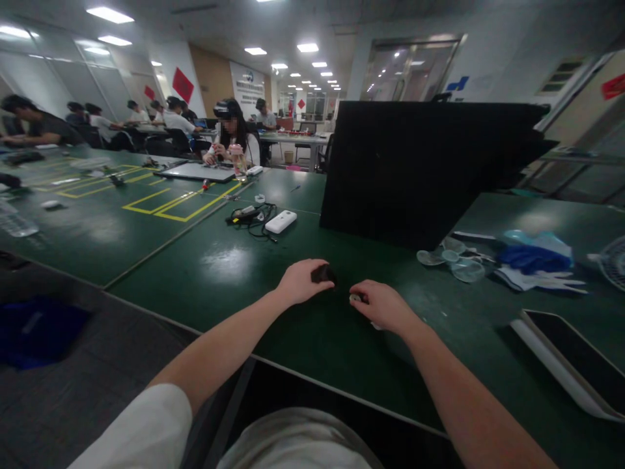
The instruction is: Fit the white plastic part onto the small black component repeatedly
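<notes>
Small dark piece (323, 273): exposed end faces the right grip, long axis unclear; held between thumb and fingers of left grip (305, 280), above desk (234, 286). Right grip (383, 303), beside it, pinches a small pale piece (355, 298). Black panel (400, 176) stands beyond both grips; white box-shaped device (281, 221) beyond left grip.

Counted from the middle of its near edge, the green table (170, 293) carried a clear plastic bottle (17, 221) at 10 o'clock and yellow tape lines (185, 218) at 11. Shortly before 12 lay a white rounded device (281, 222) beside black cables (258, 228). A white glove (551, 281) rested between 1 and 2.
</notes>
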Demonstrator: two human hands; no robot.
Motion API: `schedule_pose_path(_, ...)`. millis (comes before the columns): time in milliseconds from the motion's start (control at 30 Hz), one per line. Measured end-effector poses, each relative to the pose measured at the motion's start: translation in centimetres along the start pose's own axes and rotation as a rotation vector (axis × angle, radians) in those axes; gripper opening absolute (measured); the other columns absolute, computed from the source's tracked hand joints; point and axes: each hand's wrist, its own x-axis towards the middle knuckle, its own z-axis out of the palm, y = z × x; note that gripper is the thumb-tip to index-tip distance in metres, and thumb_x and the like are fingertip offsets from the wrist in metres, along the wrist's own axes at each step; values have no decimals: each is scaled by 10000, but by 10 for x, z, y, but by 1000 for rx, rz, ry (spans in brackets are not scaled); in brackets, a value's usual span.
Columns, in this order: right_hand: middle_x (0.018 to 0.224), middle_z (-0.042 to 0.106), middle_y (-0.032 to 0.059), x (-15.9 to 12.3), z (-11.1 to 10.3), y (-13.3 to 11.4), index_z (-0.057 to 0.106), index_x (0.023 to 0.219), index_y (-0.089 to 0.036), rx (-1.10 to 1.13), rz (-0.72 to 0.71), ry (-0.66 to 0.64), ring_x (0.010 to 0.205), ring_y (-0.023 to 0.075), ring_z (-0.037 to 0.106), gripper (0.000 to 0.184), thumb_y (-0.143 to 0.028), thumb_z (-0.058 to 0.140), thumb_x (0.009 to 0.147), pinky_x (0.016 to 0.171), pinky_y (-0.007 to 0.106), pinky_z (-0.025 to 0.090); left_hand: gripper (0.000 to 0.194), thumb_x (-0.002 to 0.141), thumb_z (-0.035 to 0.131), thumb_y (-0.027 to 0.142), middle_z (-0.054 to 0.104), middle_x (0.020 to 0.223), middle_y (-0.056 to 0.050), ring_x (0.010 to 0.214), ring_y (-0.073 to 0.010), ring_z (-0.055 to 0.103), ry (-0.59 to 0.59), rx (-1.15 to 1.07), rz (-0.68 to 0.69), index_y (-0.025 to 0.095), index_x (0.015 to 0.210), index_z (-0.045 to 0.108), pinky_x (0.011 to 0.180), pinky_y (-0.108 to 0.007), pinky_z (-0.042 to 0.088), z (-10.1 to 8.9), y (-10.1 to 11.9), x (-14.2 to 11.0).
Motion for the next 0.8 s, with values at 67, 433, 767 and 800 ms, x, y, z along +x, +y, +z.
schedule_pose_path(67,1044,705,61,0,-1,1,725,1066,-250,28,16,79,855,226,673,244,-381,622,888,705,358,526,565,788,750,495,688,1258,-66,1140,-256,641,-33,-6,21,235,1278,638,1039,-401,487,2,4,0)
schedule_pose_path(433,1141,733,54,-3,-1,-28,737,1007,-280,134,-278,343,1082,262,653,166,-309,589,937,941,463,503,502,778,776,361,712,1210,-58,1092,-212,675,-184,-280,98,227,1245,651,990,-352,526,17,9,-1)
schedule_pose_path(767,1297,663,50,-8,-12,-16,761,1042,-293,26,-291,257,1175,275,596,206,-285,595,920,963,466,500,559,741,799,400,738,1149,-72,1063,-232,702,-201,-286,-4,221,1245,636,959,-369,548,26,2,0)
schedule_pose_path(800,1299,657,58,-10,-18,-13,759,1048,-285,37,-271,265,1176,274,598,208,-299,602,913,976,462,499,547,743,795,390,742,1132,-61,1056,-226,703,-188,-257,-11,232,1242,638,963,-364,545,26,3,0)
